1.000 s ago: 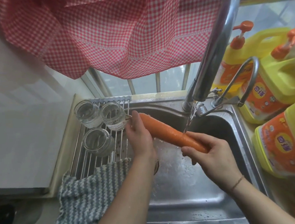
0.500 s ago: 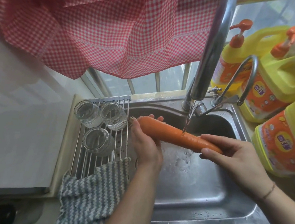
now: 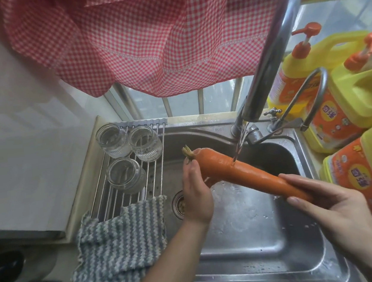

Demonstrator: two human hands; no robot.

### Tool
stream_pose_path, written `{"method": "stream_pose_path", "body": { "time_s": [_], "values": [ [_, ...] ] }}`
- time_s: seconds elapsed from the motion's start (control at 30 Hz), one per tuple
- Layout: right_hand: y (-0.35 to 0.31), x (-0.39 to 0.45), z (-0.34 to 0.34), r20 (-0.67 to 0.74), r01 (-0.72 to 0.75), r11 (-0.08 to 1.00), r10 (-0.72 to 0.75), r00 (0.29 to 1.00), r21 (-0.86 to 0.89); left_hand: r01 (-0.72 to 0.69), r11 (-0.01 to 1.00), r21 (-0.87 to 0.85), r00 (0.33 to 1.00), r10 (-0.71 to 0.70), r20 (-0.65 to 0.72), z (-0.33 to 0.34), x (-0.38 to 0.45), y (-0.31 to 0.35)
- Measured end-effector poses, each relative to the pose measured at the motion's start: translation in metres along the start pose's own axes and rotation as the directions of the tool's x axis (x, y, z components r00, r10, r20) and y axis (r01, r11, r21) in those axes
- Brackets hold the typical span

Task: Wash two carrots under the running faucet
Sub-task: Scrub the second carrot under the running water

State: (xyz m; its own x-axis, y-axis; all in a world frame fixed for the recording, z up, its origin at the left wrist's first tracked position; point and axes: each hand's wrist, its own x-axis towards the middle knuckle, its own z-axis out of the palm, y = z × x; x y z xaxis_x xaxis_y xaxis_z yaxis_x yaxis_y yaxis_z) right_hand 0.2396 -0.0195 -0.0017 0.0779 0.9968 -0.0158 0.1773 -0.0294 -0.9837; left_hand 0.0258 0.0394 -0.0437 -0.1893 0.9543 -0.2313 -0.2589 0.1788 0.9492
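Currently held at both ends: left hand (image 3: 195, 193) at frame centre, closed round the thick stem end of the carrot (image 3: 239, 174); right hand (image 3: 328, 205) at lower right, fingers (image 3: 305, 181) and thumb wrapped on the tapered tip. Long axis slanted from stem at upper left down to tip at lower right, spanning between the two hands above the basin. Water stream (image 3: 239, 145) from the faucet (image 3: 264, 66) landing on the upper surface, nearer the stem end, so closer to the left hand. Probably a roll about the long axis or a slide along it needed to wet the tip half; slip risk judged moderate, skin wet and glossy. Only one carrot in view; second not visible.

Below: stainless sink (image 3: 256, 236), wet, drain (image 3: 179, 203) just left of the left hand. Left of the basin, a wire rack (image 3: 154, 177) bearing three glass jars (image 3: 125, 176), a striped cloth (image 3: 120, 252) draped over its near edge. Yellow detergent bottles (image 3: 356, 96) at right edge; red checked curtain (image 3: 137, 37) across the top.
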Motion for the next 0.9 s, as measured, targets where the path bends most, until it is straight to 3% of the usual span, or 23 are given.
{"method": "stream_pose_path", "body": {
  "time_s": [0.07,0.1,0.13,0.2,0.27,0.37,0.43,0.5,0.53,0.6,0.7,0.8,0.9],
  "values": [
    [0.0,-0.001,0.002,-0.025,0.089,0.996,-0.09,0.996,-0.021,0.009,0.999,0.031,1.0,-0.009,0.011,-0.003,0.0,0.0],
    [0.001,-0.002,0.004,-0.021,0.196,0.973,-0.2,0.98,-0.123,0.023,0.999,0.039,0.999,-0.024,0.024,-0.004,0.001,0.0],
    [0.003,-0.003,0.006,0.01,0.329,0.908,-0.338,0.941,-0.26,0.051,0.998,0.039,0.999,-0.052,0.016,-0.004,0.003,-0.002],
    [0.01,-0.009,0.011,0.129,0.569,0.679,-0.583,0.802,-0.465,0.116,0.993,-0.039,0.993,-0.116,0.001,0.0,0.002,0.003],
    [0.015,-0.015,0.015,0.219,0.663,0.556,-0.66,0.719,-0.502,0.15,0.984,-0.097,0.989,-0.15,0.006,0.004,0.002,0.004],
    [0.022,-0.021,0.018,0.228,0.665,0.561,-0.654,0.721,-0.493,0.162,0.984,-0.069,0.987,-0.163,0.0,0.009,0.001,0.005],
    [0.023,-0.024,0.022,0.15,0.57,0.682,-0.573,0.806,-0.458,0.178,0.98,-0.092,0.984,-0.179,-0.007,0.008,0.004,0.002],
    [0.013,-0.023,0.027,0.06,0.265,0.887,-0.263,0.963,-0.379,0.171,0.979,-0.109,0.985,-0.172,-0.002,0.008,0.005,0.0],
    [0.007,-0.018,0.029,0.063,0.074,0.936,-0.056,0.996,-0.344,0.16,0.981,-0.112,0.987,-0.159,0.018,0.008,0.005,-0.001],
    [0.002,-0.004,0.032,0.177,-0.18,0.93,0.245,0.953,-0.321,0.134,0.987,-0.092,0.991,-0.131,0.039,0.01,0.003,-0.006],
    [0.003,0.01,0.037,0.296,-0.14,0.918,0.259,0.92,-0.37,0.083,0.996,-0.025,0.996,-0.082,0.044,0.014,0.0,-0.009],
    [0.007,0.01,0.043,0.271,-0.241,0.952,0.286,0.919,-0.188,-0.012,0.999,0.042,0.99,0.006,0.138,0.01,0.002,-0.01],
    [0.01,0.004,0.053,0.193,-0.259,0.958,0.28,0.94,-0.127,-0.107,0.988,0.115,0.98,0.085,0.182,0.012,-0.001,-0.007]
  ]
}}
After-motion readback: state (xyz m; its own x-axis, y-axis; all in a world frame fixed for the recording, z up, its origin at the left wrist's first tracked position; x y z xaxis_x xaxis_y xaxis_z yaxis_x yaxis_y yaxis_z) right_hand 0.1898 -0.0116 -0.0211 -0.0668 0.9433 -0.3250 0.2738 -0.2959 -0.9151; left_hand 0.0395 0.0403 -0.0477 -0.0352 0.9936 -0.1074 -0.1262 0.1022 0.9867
